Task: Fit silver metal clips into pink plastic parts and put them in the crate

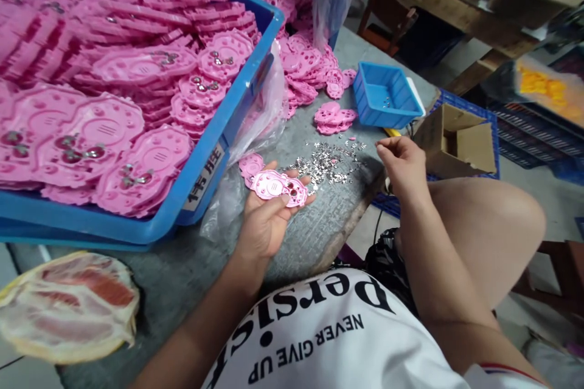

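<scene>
My left hand (267,216) holds a flat pink plastic piece (279,186) above the grey table, fingers curled around its edges. Another pink piece (250,165) lies just behind it on the table. My right hand (401,164) hovers at the right edge of a pile of small silver metal clips (326,161), its fingertips pinched together; whether it holds a clip is too small to see.
A large blue crate (228,134) heaped with pink pieces fills the left. Loose pink pieces (335,118) and a small blue tray (385,94) sit at the back. A peeled pomelo (68,307) lies near left. A cardboard box (460,143) stands beside the table.
</scene>
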`<action>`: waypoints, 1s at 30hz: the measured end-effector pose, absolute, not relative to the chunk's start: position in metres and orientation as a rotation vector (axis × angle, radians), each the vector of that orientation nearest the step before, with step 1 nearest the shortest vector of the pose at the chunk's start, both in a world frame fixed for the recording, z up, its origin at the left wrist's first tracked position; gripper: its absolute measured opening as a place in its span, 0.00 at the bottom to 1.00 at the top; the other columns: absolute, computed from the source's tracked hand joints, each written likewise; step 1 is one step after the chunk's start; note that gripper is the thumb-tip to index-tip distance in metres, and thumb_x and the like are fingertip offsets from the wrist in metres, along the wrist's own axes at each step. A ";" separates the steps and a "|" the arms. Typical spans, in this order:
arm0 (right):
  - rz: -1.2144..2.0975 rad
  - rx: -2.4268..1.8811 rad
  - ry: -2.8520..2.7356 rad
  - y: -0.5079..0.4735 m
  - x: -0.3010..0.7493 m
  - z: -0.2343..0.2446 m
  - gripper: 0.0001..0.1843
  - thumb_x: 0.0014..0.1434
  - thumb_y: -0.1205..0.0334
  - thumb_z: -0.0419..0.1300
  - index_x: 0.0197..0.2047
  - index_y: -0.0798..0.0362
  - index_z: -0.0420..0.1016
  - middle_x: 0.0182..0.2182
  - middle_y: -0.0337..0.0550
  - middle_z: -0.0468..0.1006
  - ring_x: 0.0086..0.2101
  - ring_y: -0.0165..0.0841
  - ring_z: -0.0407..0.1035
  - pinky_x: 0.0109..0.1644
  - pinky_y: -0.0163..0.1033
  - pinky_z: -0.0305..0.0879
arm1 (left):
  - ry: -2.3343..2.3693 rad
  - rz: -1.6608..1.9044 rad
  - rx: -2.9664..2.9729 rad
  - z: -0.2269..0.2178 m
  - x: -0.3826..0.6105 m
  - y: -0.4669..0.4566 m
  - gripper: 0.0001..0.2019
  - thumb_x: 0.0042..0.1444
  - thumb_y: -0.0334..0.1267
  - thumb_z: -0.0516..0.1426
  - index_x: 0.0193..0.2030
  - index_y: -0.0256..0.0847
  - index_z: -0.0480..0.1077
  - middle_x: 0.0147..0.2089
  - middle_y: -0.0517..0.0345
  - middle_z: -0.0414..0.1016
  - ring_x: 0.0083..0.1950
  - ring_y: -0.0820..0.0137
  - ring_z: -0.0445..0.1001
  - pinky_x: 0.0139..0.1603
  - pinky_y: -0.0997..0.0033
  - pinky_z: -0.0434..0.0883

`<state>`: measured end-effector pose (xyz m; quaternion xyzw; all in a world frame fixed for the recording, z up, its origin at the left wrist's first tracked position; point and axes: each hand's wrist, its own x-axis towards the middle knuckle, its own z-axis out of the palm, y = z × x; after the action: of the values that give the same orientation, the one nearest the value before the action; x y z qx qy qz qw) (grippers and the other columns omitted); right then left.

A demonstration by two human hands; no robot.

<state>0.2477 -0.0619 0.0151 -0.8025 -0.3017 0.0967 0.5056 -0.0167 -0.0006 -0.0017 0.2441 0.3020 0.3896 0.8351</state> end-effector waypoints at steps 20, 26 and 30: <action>-0.051 -3.038 -0.769 -0.194 0.328 0.104 0.16 0.65 0.48 0.56 0.35 0.52 0.74 0.43 0.62 0.81 0.42 0.45 0.71 0.41 0.46 0.55 | 0.686 0.766 0.727 -0.003 -0.012 -0.005 0.31 0.46 0.29 0.66 0.58 0.48 0.67 0.49 0.54 0.83 0.46 0.55 0.85 0.41 0.56 0.85; -0.142 -2.946 -0.522 -0.209 0.330 0.097 0.18 0.64 0.45 0.54 0.35 0.50 0.74 0.40 0.56 0.82 0.40 0.46 0.73 0.38 0.44 0.57 | 0.625 0.773 0.778 -0.004 -0.011 -0.006 0.29 0.46 0.31 0.67 0.56 0.46 0.66 0.49 0.52 0.83 0.46 0.56 0.85 0.38 0.60 0.84; -0.038 -2.859 -0.660 -0.218 0.340 0.093 0.18 0.62 0.46 0.56 0.33 0.51 0.74 0.39 0.54 0.81 0.39 0.44 0.73 0.38 0.44 0.58 | 0.617 0.764 0.812 -0.004 -0.010 -0.004 0.28 0.45 0.31 0.66 0.55 0.44 0.65 0.46 0.51 0.84 0.44 0.57 0.86 0.35 0.63 0.83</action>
<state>0.3400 -0.2183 0.0934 -0.9690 -0.2238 -0.0130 0.1035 -0.0096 -0.0042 -0.0040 0.3789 0.2879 0.3568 0.8039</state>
